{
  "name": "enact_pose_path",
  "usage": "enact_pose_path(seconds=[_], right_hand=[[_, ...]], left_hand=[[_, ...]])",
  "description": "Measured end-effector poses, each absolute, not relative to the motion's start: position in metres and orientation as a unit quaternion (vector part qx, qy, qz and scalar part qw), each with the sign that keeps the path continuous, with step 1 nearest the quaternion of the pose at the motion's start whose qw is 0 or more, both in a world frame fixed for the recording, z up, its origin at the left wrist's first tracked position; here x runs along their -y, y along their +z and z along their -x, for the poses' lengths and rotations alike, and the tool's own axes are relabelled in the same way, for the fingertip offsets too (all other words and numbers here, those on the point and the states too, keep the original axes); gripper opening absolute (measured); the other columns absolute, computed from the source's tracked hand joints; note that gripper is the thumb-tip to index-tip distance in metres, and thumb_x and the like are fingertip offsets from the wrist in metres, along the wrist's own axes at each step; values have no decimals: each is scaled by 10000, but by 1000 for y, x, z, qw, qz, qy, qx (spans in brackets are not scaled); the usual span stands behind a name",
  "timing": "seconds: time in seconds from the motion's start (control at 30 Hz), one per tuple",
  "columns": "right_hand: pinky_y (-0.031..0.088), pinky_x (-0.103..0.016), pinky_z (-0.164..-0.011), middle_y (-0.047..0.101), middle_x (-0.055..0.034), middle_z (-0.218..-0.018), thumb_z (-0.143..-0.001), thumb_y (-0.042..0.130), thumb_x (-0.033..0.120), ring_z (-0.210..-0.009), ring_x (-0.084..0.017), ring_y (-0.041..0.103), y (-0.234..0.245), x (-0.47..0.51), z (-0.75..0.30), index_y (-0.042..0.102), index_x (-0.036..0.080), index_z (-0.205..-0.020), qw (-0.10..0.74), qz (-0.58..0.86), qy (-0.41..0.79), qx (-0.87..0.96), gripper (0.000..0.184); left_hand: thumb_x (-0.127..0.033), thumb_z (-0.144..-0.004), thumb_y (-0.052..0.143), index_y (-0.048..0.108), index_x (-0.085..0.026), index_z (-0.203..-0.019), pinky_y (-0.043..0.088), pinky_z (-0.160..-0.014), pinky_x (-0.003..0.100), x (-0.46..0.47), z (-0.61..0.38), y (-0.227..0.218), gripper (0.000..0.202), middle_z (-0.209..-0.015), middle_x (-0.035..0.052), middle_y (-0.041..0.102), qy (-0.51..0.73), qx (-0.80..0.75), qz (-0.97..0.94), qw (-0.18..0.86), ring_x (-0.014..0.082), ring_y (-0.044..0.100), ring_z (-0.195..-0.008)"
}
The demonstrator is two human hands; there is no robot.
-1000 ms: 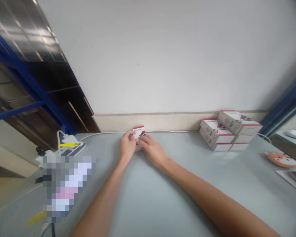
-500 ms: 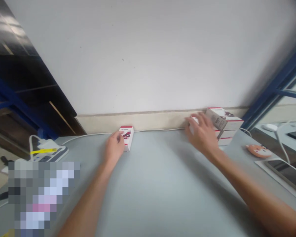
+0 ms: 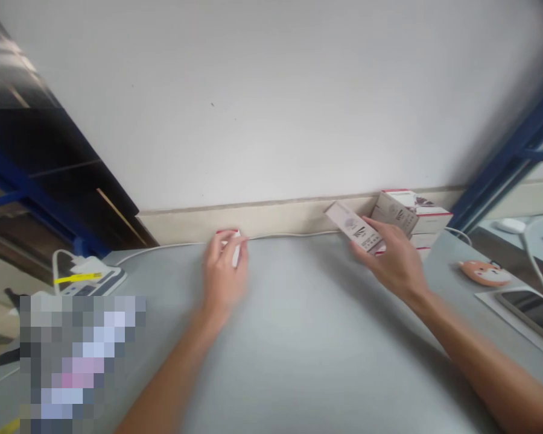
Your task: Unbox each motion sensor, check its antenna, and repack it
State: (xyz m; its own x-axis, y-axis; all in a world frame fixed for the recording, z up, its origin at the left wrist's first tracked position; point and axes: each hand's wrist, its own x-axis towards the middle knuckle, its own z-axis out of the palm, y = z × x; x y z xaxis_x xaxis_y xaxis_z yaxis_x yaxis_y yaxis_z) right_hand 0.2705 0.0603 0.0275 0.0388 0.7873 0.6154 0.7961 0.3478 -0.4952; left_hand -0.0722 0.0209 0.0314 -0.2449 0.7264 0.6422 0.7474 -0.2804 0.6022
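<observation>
My left hand (image 3: 224,271) is closed around a small white box with red edges (image 3: 235,248), and most of that box is hidden by my fingers. My right hand (image 3: 391,262) grips a second flat white box (image 3: 350,226) with a printed face, held tilted just above the table's far edge. Right behind it stands a stack of similar white-and-red boxes (image 3: 416,217), partly covered by my right hand and the held box.
A white cable (image 3: 294,235) runs along the beige skirting (image 3: 253,220) behind the grey table (image 3: 308,325). A power strip (image 3: 90,280) sits at the far left, and a fox-shaped pad (image 3: 484,273) and a dark-screened tablet (image 3: 531,310) lie at the right. A pixelated patch (image 3: 79,361) hides the near left.
My right hand has moved from the stack's left side onto a box, which now sits lifted in its grip. My left hand has closed around the small box. The view has shifted slightly.
</observation>
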Motion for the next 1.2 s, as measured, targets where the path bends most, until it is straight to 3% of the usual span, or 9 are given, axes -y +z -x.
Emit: enact_pose_path(seconds=[0.13, 0.27, 0.43, 0.6, 0.7, 0.8, 0.9, 1.03, 1.2], right_hand=[[636, -426, -854, 768, -107, -1189, -954, 696, 552, -1059, -301, 743, 35, -22, -228, 679, 220, -1252, 513, 428, 383, 638, 446], [631, -426, -947, 694, -102, -1326, -1001, 673, 496, -1196, -267, 690, 29, 16, -196, 548, 287, -1388, 411, 277, 575, 650, 458], [529, -503, -1112, 495, -115, -1530, -1052, 584, 483, -1415, -276, 520, 29, 22, -199, 295, 392, -1598, 484, 339, 436, 679, 624], [531, -401, -1023, 636, -83, -1278, -1062, 595, 324, -1169, -230, 634, 44, 14, -209, 586, 322, -1382, 460, 286, 307, 783, 319], [540, -351, -924, 665, -66, -1186, -1042, 634, 276, -1062, -207, 657, 49, 12, -211, 625, 299, -1331, 460, 261, 293, 797, 290], [534, -338, -881, 683, -55, -1138, -1020, 676, 284, -1008, -199, 669, 52, 12, -214, 648, 290, -1315, 460, 257, 289, 799, 296], [515, -302, -759, 698, -25, -961, -1049, 626, 354, -834, -171, 657, 57, 12, -219, 720, 266, -1141, 481, 272, 288, 782, 158], [407, -251, -544, 584, 9, -697, -1088, 506, 485, -596, -126, 521, 65, 14, -221, 669, 217, -802, 516, 365, 331, 701, 425], [393, -220, -496, 612, 23, -774, -978, 657, 608, -606, -129, 537, 66, 5, -217, 663, 263, -1095, 476, 458, 490, 569, 364]], left_hand=[[-586, -991, 614, 536, -266, -1397, 606, -888, 355, 5, 21, 31, 522, -1293, 126, 700, -557, 478, 586, -344, 230, 729, -1077], [-639, -978, 612, 628, -224, -1166, 618, -705, 312, 25, 0, 36, 457, -1017, 89, 770, -555, 453, 538, -444, 229, 760, -879], [-422, -846, 862, 540, -287, -1360, 622, -940, 359, 33, 1, 37, 622, -1286, 85, 729, -538, 420, 604, -412, 252, 737, -1139], [-438, -819, 886, 477, -295, -1373, 619, -912, 377, 37, 1, 35, 703, -1242, 64, 757, -408, 449, 614, -504, 258, 770, -1071], [-436, -786, 912, 484, -294, -1347, 609, -895, 361, 36, 3, 35, 720, -1207, 46, 762, -399, 456, 615, -504, 258, 766, -1067], [-426, -785, 909, 494, -305, -1359, 613, -850, 354, 35, 5, 35, 719, -1190, 39, 765, -387, 457, 625, -501, 258, 767, -1046], [-430, -773, 913, 531, -314, -1366, 620, -839, 380, 38, 4, 37, 714, -1223, 49, 758, -366, 458, 681, -438, 278, 760, -1046], [-395, -775, 923, 535, -334, -1395, 596, -987, 437, 42, 0, 39, 735, -1301, 50, 735, -351, 414, 786, -297, 294, 725, -1145], [-316, -825, 894, 365, -370, -1504, 647, -930, 359, 40, 0, 32, 863, -1460, 111, 565, -420, 315, 823, -216, 257, 709, -1194]])
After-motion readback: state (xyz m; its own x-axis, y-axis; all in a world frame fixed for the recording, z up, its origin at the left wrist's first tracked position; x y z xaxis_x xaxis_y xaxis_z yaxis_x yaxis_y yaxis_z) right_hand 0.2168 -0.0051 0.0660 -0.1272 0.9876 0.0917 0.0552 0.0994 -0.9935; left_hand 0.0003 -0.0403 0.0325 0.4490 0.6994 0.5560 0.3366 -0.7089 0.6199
